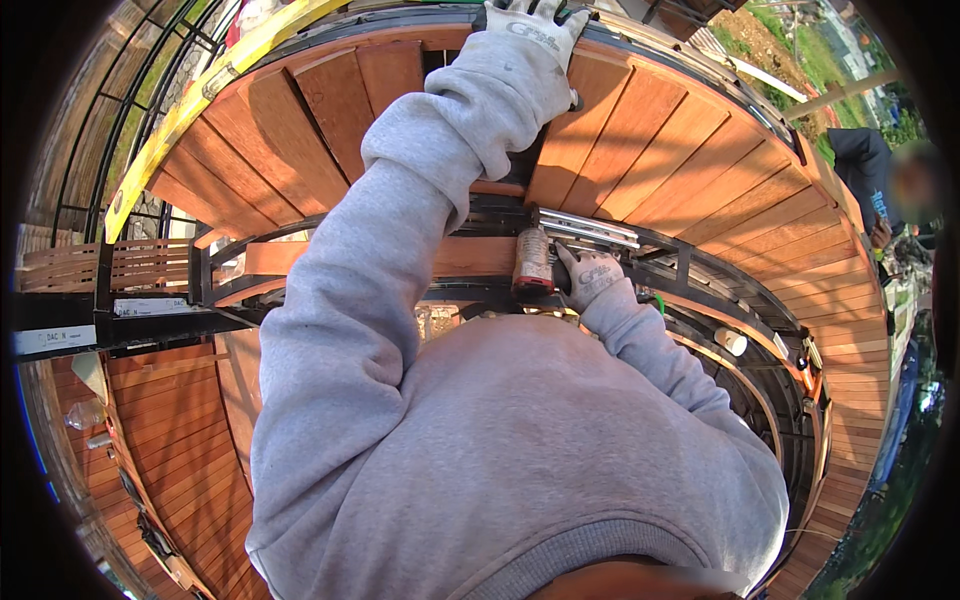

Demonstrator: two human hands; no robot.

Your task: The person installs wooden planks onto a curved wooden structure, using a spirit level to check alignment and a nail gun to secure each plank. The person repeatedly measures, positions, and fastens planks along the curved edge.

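My left hand [530, 32], in a pale grey glove, reaches to the far edge of the curved wooden boards [625, 130]. Its fingers are spread over the dark rim there, and no object shows in its grasp. Closer to my chest, my gloved right hand [592, 277] is closed at what looks like a nail gun [535, 262], with a worn cylindrical body and a red end. Silver rails [588, 228] extend to the right beside this tool. My left forearm hides part of the boards and a dark gap between them.
A yellow spirit level [205, 95] lies slanted at the far left. Black metal framing [685, 262] curves beneath the boards. Lower left is another planked surface [170, 410]. A white cylindrical container [731, 341] stands right of my right arm. Another person [868, 170] is at the far right.
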